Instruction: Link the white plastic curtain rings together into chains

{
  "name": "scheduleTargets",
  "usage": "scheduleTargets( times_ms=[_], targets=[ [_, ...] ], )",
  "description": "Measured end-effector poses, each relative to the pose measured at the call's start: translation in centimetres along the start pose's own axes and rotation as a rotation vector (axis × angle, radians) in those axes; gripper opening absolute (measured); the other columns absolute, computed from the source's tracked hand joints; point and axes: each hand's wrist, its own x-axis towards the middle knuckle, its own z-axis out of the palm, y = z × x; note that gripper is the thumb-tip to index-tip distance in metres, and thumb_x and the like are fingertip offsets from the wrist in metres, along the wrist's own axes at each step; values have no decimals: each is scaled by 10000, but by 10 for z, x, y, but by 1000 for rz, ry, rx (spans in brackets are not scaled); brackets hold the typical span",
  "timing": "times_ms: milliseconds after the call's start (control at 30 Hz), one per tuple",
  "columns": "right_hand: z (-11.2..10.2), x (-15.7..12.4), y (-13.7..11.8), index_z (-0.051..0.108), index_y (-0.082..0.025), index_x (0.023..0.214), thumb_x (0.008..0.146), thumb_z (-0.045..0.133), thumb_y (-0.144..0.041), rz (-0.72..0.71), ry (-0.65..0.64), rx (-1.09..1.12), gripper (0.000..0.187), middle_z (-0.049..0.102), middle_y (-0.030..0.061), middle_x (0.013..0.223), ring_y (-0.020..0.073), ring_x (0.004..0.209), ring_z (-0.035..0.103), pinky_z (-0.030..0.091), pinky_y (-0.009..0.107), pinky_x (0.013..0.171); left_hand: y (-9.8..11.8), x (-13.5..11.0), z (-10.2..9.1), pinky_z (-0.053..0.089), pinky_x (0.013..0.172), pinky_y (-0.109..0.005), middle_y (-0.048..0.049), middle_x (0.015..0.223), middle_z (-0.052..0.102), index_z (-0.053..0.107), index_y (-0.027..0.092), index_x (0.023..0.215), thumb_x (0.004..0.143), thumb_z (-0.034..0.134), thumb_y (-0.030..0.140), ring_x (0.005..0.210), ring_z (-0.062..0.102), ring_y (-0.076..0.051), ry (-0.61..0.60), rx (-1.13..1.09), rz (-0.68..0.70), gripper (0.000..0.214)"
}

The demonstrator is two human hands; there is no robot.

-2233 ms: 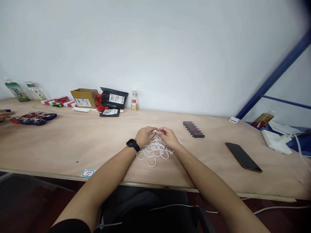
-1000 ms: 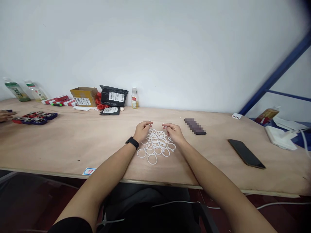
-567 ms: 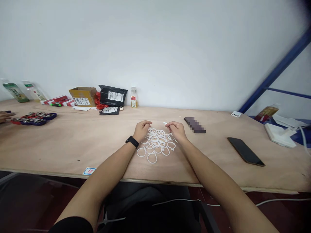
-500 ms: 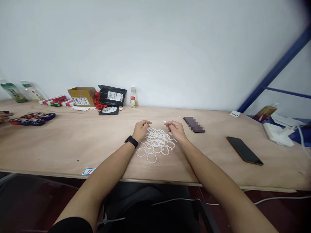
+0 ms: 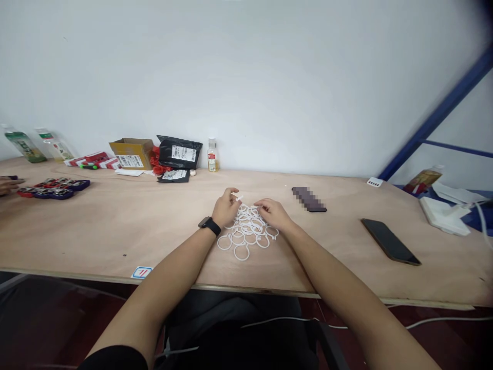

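A heap of white plastic rings (image 5: 250,226), several of them with small tabs, lies on the wooden table between my hands. At its upper left, my left hand (image 5: 227,208) pinches a small white plastic piece (image 5: 239,198), which sticks out from the fingertips. The rest of that piece is hidden or too small to make out. My right hand (image 5: 272,213) is at the heap's upper right edge, its fingers bent and closed at the tips on a white ring there. A black watch (image 5: 210,225) is on my left wrist.
One phone (image 5: 389,240) and a pixelated dark object (image 5: 309,199) lie to the right. Farther back stand a small bottle (image 5: 212,155), a black parcel (image 5: 179,152) and an open cardboard box (image 5: 133,154). Another person's hand (image 5: 7,186) is at far left, beside red and blue items (image 5: 54,188).
The white piece at my right fingertips is gone from there, and one now shows at my left fingertips. My right hand has moved left and down to the heap. The view has shifted slightly.
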Motion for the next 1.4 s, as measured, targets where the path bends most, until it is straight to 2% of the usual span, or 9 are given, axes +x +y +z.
scheduleTargets(
  times_ms=[133,267,467,633,800,933,1100,1300,1400],
  targets=[
    [-1,1,2,721,-209,989,824,517,-144,-43,-8,-38,270,696,72,1019,202,942,630,476,326,850,4,-3,1,456,798,-319,-40,834,716,697,224,955,758,604,225,766,622,-192,-81,282,76,218],
    [-1,2,5,714,-201,999,830,511,-133,-14,10,-62,272,690,78,1023,201,931,627,475,325,846,3,-5,1,454,811,-317,-28,822,734,734,235,863,787,594,269,751,640,-195,-174,363,80,163],
    [-5,5,17,701,-184,1039,838,472,-106,20,-6,-146,315,691,91,1069,232,1036,602,434,383,953,1,-3,0,458,819,-308,-17,782,729,663,230,1134,838,575,304,713,640,-176,-123,289,90,317],
    [-6,5,29,639,-198,1200,895,459,-203,67,-9,-121,354,636,100,1238,248,1177,554,393,425,1033,-2,0,-1,371,1010,-407,-89,1201,656,674,221,1123,859,561,452,1120,561,-261,-85,400,136,368],
    [1,2,33,592,-180,1286,924,475,-399,67,-170,-122,438,488,139,1413,297,1340,411,288,493,1120,-14,-2,2,271,1092,-480,-117,1446,457,575,244,1281,860,503,578,1360,367,-307,-279,377,127,543],
    [8,-1,21,571,-195,1311,934,460,-352,-57,-264,-98,423,526,112,1384,267,1328,434,315,453,1116,-17,-6,5,280,1090,-448,-145,1390,515,563,216,1293,844,501,607,1310,443,-298,-412,370,144,598],
    [6,-3,-3,592,-236,1281,924,481,-311,-178,-276,-35,381,627,74,1272,241,1152,588,430,389,998,-11,-7,4,333,1044,-384,-104,1192,664,659,225,1148,795,581,588,1159,566,-266,-367,339,149,512],
    [-3,-4,-13,684,-253,1145,862,578,-299,-124,-254,23,305,705,57,1122,239,1034,643,476,347,899,2,-8,1,286,1066,-425,-77,1059,717,671,215,1113,804,570,593,1064,619,-259,-374,343,112,499],
    [-2,-3,-10,699,-230,1110,819,643,-300,-81,-182,33,304,717,71,1073,235,987,657,486,345,874,8,-10,1,285,1072,-427,-63,1119,698,644,222,1155,831,535,595,1077,611,-240,-388,384,115,506]
  ],
)
